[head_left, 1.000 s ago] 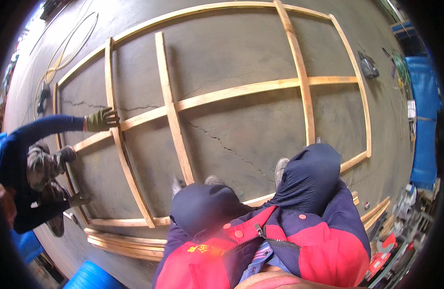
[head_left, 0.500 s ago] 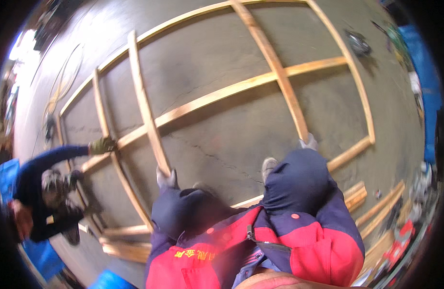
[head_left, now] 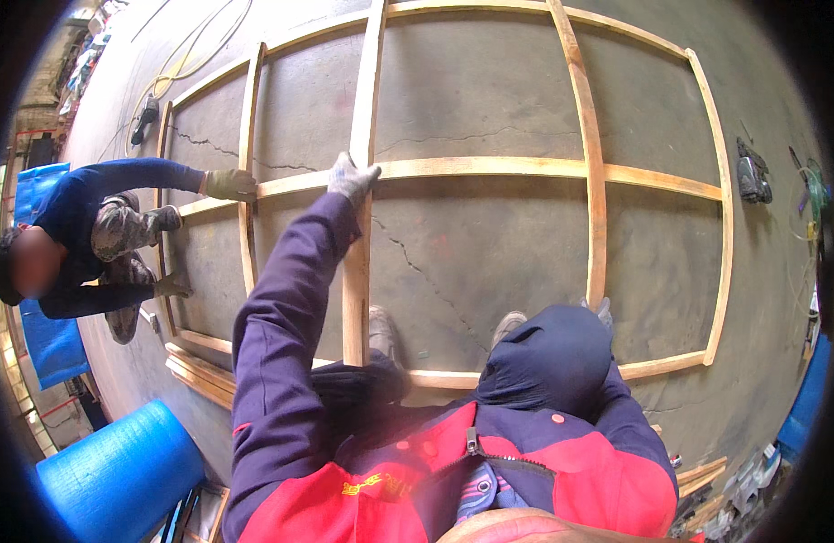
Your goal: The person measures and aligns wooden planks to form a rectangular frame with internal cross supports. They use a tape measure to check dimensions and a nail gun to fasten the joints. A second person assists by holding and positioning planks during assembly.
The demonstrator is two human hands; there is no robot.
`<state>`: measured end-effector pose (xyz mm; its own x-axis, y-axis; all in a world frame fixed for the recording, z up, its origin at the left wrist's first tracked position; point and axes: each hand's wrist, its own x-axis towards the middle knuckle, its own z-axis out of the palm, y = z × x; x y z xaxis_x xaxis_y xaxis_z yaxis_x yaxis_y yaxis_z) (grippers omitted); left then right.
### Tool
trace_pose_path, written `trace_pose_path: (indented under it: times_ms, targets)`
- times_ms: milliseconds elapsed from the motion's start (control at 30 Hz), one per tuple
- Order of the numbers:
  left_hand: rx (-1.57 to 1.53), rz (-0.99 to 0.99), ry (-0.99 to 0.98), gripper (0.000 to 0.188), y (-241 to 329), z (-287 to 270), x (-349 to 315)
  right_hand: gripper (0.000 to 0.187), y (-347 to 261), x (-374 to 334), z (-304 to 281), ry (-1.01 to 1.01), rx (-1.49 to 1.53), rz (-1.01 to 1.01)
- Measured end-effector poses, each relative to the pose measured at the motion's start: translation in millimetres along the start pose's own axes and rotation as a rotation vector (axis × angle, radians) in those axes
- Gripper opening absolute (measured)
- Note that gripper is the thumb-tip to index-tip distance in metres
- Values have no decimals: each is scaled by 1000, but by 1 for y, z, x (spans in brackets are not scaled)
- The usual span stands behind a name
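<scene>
A large wooden frame [head_left: 726, 244] lies on the floor, with a long middle rail [head_left: 489, 166] crossed by several slats. My left hand [head_left: 352, 179], in a grey glove, grips a wooden slat [head_left: 355, 290] where it crosses the middle rail; its near end reaches toward my left leg. Partly hidden behind my raised knee, my right hand [head_left: 600, 312], also gloved, holds the near end of another wooden slat [head_left: 593, 226]. On the left a crouching co-worker has one gloved hand [head_left: 231, 185] on the middle rail by a third slat [head_left: 247, 163].
A blue barrel [head_left: 123, 475] stands at the lower left, near stacked wood strips [head_left: 200, 376]. More wood strips [head_left: 702, 475] lie at the lower right. A dark bag-like object [head_left: 753, 176] sits beyond the frame's right side. A cable loop [head_left: 168, 77] lies at the far left.
My left hand has moved from the near end of its slat up to the middle rail. My right hand stays at its slat's near end. The view has turned and shifted left.
</scene>
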<state>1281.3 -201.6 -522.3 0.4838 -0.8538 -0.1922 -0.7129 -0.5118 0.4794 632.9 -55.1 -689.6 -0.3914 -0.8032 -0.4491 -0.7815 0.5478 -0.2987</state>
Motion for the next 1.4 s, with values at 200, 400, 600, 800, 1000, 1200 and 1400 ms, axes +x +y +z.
trace_pose_path:
  times_ms: [200, 400, 600, 800, 1000, 1200, 1400]
  targets:
    - [78, -239, -174, 64, -48, 6, -14, 90, 28, 3, 22, 167, -94, -141]
    - [-138, -311, -100, 59, -72, -58, -42, 84, 43, 4, 36, 291, -67, -203]
    - [126, -325, -79, 61, -45, -54, -102, 77, 5, 2, -5, -58, -36, -136]
    - [-32, -133, 63, 66, -28, 30, -130, 71, 9, -7, -3, 156, 16, -334]
    - [-244, -148, 187, 68, -82, 121, -133, 78, 58, 24, 29, 109, -34, -231]
    - [-186, -109, 108, 71, -128, 116, -134, 82, 34, 5, 8, 29, -115, -145]
    - [-196, -153, 65, 76, -148, 148, -137, 87, -25, -13, -26, 51, -193, -177]
